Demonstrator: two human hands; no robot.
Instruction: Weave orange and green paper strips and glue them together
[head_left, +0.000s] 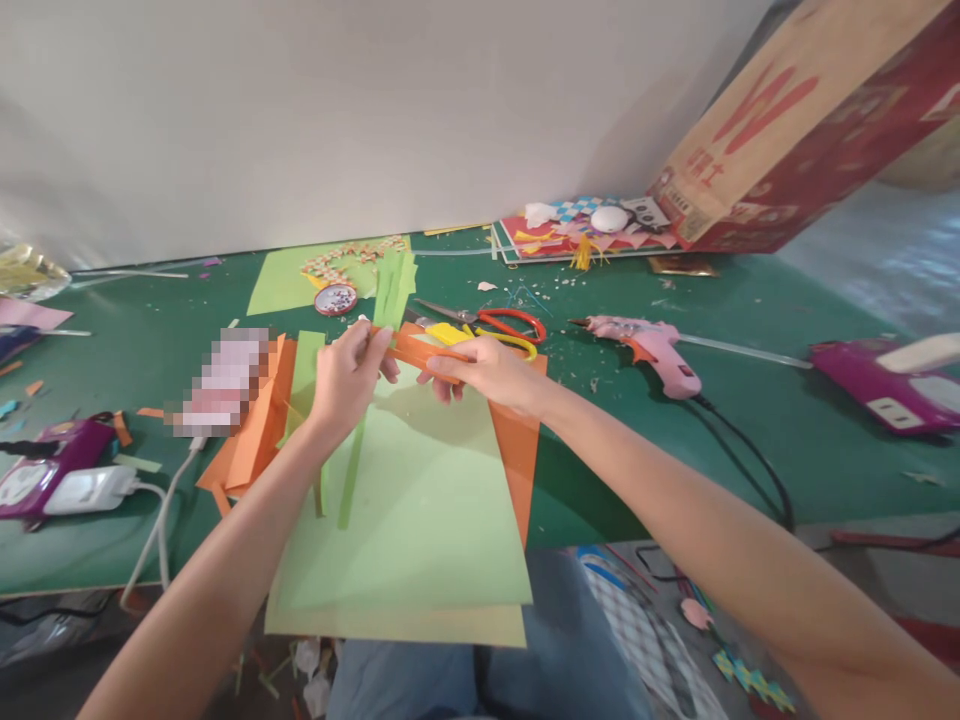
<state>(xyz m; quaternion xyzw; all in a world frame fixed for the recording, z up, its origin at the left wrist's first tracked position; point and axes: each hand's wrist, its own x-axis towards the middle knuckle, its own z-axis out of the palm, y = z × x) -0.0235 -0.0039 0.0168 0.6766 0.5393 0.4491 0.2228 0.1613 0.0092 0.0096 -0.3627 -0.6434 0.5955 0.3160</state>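
Observation:
Between my two hands stretches an orange paper strip (426, 352), folded flat and held above the green paper sheets (420, 500). My left hand (352, 360) pinches its left end, close to a bundle of light green paper strips (392, 290). My right hand (480, 368) grips the other end, thumb on top and fingers curled beneath. Just beyond the right hand lie red-handled scissors (510, 322) and yellow-handled scissors (517, 343). Orange paper (521, 460) shows from under the green sheets. More folded orange paper (259, 430) rests left of my left forearm.
A pink glue gun (652, 350) lies on the right, its cord running off the table's front edge. Purple power strips (877, 380) sit at both sides. A small round dish of beads (335, 299) and a paper bag (757, 150) stand farther back.

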